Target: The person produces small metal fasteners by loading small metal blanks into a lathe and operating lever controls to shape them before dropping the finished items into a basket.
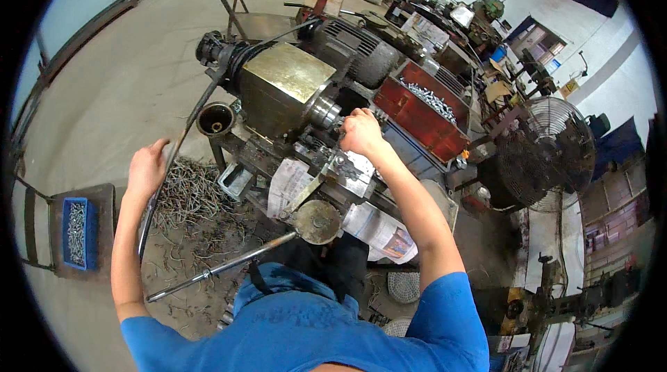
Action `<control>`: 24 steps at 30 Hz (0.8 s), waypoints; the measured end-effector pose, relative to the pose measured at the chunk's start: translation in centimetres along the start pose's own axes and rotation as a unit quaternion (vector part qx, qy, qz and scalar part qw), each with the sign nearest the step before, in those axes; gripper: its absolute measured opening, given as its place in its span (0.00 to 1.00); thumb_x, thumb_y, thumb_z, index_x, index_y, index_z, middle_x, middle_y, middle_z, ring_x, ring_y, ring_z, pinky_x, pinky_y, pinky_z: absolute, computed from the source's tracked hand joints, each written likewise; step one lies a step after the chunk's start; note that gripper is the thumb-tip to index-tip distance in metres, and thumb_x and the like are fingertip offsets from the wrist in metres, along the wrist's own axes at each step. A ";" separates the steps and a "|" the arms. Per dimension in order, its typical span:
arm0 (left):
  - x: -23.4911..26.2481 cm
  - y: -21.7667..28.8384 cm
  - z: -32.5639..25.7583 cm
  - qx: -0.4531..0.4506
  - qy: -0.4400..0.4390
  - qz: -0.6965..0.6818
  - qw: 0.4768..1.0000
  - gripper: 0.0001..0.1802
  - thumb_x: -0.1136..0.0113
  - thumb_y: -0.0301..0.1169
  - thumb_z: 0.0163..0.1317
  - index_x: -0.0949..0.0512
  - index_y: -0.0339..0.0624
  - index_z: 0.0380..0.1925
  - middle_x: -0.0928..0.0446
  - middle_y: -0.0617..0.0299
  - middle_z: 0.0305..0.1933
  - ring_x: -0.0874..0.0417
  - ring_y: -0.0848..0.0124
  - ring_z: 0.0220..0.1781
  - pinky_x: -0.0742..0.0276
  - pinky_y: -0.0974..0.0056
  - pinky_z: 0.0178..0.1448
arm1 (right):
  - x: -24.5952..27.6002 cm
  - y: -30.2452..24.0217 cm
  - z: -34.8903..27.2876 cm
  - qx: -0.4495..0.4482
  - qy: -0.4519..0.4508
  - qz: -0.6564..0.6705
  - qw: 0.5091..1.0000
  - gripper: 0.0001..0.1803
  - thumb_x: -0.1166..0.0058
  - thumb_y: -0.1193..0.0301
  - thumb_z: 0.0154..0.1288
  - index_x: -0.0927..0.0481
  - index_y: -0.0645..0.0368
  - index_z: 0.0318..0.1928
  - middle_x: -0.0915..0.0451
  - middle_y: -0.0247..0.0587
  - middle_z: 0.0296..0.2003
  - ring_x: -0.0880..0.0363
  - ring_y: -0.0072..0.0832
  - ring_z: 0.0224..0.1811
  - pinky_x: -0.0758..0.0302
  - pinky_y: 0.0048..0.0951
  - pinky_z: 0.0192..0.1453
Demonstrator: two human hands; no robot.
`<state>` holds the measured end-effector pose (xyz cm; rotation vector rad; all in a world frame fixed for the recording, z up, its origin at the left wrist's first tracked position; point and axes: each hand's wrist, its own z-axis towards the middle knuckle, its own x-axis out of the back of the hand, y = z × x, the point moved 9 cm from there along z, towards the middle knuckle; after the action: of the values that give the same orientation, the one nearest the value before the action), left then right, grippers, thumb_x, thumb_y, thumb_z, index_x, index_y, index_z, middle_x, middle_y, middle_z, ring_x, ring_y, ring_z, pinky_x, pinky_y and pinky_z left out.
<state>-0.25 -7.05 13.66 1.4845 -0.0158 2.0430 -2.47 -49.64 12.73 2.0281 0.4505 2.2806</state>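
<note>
Your right hand is at the chuck, fingers bent and bunched; that grip looks closed, but any piece inside is hidden, so can't tell whether you grasp something. Chuck sits at the right end of the headstock, the box with the brass-coloured top. Your left hand is out left of the headstock, fingers curled right by the long dark rod; can't tell if this grip is around the rod or just beside it.

Progress, best judgement: the step at the chuck looks underway, not done, since your right hand is there. Right of the headstock, the red tray has a pile of small metal parts. Well off to the headstock's lower left, the blue bin holds another lot. Two lots suggest you're mid-batch; which is finished and which is left, can't tell.

Below and left of the headstock, a big heap of shavings covers the floor, so probably plenty of cutting is done. Below the headstock, nearer you, the lever slants down-left from a round disc, neither hand on it.
</note>
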 end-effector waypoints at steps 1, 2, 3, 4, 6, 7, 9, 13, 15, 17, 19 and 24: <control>-0.3 -2.1 -1.1 0.040 -0.036 0.008 0.999 0.15 0.48 0.27 0.56 0.25 0.37 0.44 0.23 0.42 0.33 0.22 0.47 0.36 0.28 0.50 0.39 | -0.8 0.0 0.7 -0.001 0.004 0.000 1.000 0.14 0.44 0.64 0.32 0.15 0.50 0.25 0.20 0.37 0.29 0.26 0.34 0.44 0.36 0.33 0.58; -0.7 -3.8 -2.4 0.079 -0.073 0.013 0.994 0.16 0.46 0.29 0.56 0.26 0.37 0.45 0.22 0.43 0.32 0.21 0.48 0.36 0.27 0.52 0.39 | -1.2 0.0 1.2 -0.003 0.006 -0.002 1.000 0.13 0.44 0.65 0.32 0.15 0.50 0.25 0.20 0.37 0.28 0.26 0.33 0.43 0.36 0.33 0.59; -1.2 -4.6 -3.6 0.091 -0.091 -0.027 0.991 0.17 0.44 0.31 0.56 0.26 0.36 0.45 0.22 0.44 0.31 0.20 0.50 0.35 0.27 0.53 0.40 | -1.6 0.1 1.6 -0.007 0.009 -0.004 1.000 0.13 0.44 0.65 0.31 0.15 0.49 0.24 0.20 0.37 0.28 0.26 0.33 0.43 0.36 0.33 0.59; -2.1 -5.3 -5.0 0.104 -0.110 -0.066 0.986 0.18 0.42 0.33 0.55 0.26 0.35 0.45 0.22 0.45 0.30 0.20 0.52 0.34 0.27 0.54 0.40 | -1.7 0.0 1.9 -0.002 0.023 -0.008 1.000 0.13 0.44 0.65 0.31 0.15 0.49 0.24 0.20 0.37 0.28 0.25 0.33 0.43 0.36 0.34 0.59; -5.4 -7.7 -7.9 0.125 -0.104 -0.146 0.976 0.21 0.37 0.37 0.52 0.26 0.33 0.40 0.24 0.48 0.25 0.20 0.57 0.31 0.27 0.57 0.39 | -1.6 -0.3 2.3 0.011 0.049 -0.019 0.999 0.13 0.45 0.66 0.30 0.15 0.49 0.24 0.20 0.38 0.28 0.25 0.33 0.43 0.36 0.35 0.59; -6.1 -7.8 -8.3 0.174 -0.120 -0.175 0.962 0.19 0.37 0.36 0.52 0.27 0.32 0.38 0.24 0.47 0.25 0.20 0.55 0.31 0.27 0.55 0.39 | -1.4 -0.5 2.5 0.014 0.045 0.011 0.999 0.14 0.45 0.66 0.30 0.14 0.50 0.24 0.20 0.40 0.28 0.25 0.34 0.41 0.33 0.34 0.57; -6.9 -7.2 -8.0 0.192 -0.117 -0.162 0.961 0.18 0.37 0.35 0.51 0.28 0.32 0.34 0.24 0.45 0.25 0.21 0.51 0.31 0.27 0.53 0.38 | -1.8 -0.3 2.5 -0.007 0.037 0.029 0.999 0.14 0.45 0.66 0.30 0.14 0.50 0.24 0.20 0.42 0.28 0.25 0.36 0.41 0.31 0.33 0.54; -6.3 -6.4 -7.6 0.174 -0.102 -0.037 0.979 0.16 0.38 0.33 0.49 0.29 0.33 0.32 0.24 0.43 0.27 0.22 0.46 0.34 0.27 0.50 0.40 | -1.4 0.0 2.5 -0.056 0.005 0.099 0.994 0.14 0.44 0.66 0.32 0.15 0.53 0.26 0.21 0.50 0.29 0.23 0.42 0.39 0.26 0.35 0.47; -6.7 -6.7 -7.6 0.193 -0.127 -0.006 0.973 0.16 0.39 0.31 0.48 0.27 0.35 0.37 0.23 0.43 0.30 0.21 0.47 0.37 0.26 0.50 0.42 | -2.0 0.9 2.4 -0.090 0.000 0.153 0.984 0.14 0.41 0.65 0.32 0.15 0.55 0.26 0.22 0.54 0.30 0.22 0.46 0.37 0.24 0.38 0.44; -6.1 -7.7 -7.5 0.165 -0.107 0.044 0.979 0.17 0.40 0.31 0.47 0.25 0.38 0.40 0.22 0.45 0.30 0.21 0.48 0.37 0.25 0.51 0.43 | -1.8 0.8 2.6 -0.113 -0.008 0.165 0.980 0.14 0.42 0.65 0.33 0.15 0.56 0.27 0.22 0.56 0.33 0.22 0.47 0.37 0.24 0.37 0.46; -6.4 -12.1 -6.8 0.168 -0.156 0.158 0.960 0.18 0.42 0.30 0.44 0.20 0.44 0.39 0.21 0.47 0.29 0.19 0.50 0.35 0.23 0.54 0.42 | -1.8 0.7 2.5 -0.121 -0.016 0.173 0.977 0.14 0.42 0.66 0.33 0.15 0.56 0.27 0.23 0.57 0.34 0.22 0.48 0.38 0.24 0.38 0.46; -1.0 -21.7 -0.2 0.068 -0.021 0.336 0.939 0.04 0.47 0.28 0.46 0.23 0.43 0.21 0.23 0.52 0.25 0.20 0.54 0.31 0.25 0.53 0.34 | -3.4 2.0 2.9 -0.122 -0.018 0.193 0.973 0.15 0.42 0.66 0.34 0.16 0.58 0.27 0.23 0.58 0.34 0.22 0.49 0.39 0.24 0.38 0.46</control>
<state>10.09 10.25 5.57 1.7770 -0.4669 2.5784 1.09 -51.83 10.24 2.1744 -0.2424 2.3431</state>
